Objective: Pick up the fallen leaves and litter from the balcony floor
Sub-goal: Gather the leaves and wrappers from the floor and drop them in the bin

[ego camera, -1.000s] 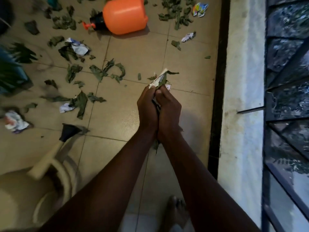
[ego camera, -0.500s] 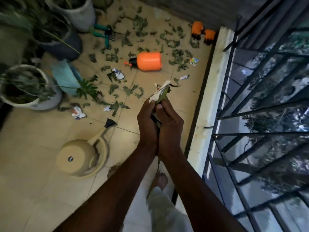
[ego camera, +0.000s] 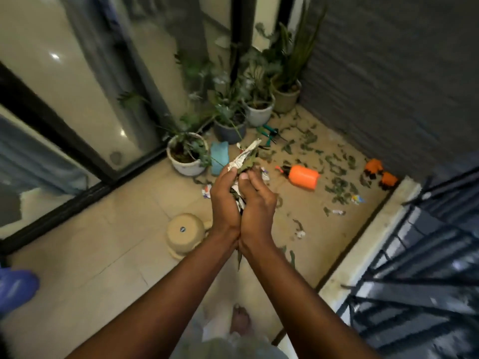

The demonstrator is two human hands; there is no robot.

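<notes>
Floor (ego camera: 98,255): smooth beige tile, glossy, with thin grout lines; door (ego camera: 85,81) at ten o'clock: glass, mirror-bright, in a matt black frame; wall (ego camera: 388,73) at one o'clock: grey, ribbed, rough; railing (ego camera: 414,294) at four o'clock: dark painted metal; ledge (ego camera: 373,231) beside it: pale and rough, like plaster or concrete; sprayer (ego camera: 303,176) at two o'clock: smooth orange plastic; can (ego camera: 182,233) near centre: matt beige plastic; wad (ego camera: 245,155): crumpled white paper and dull green leaf.

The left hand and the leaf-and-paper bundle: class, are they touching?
Touching. The head view shows the left hand curled around the leaf-and-paper bundle, clasping it against the right hand.
</notes>
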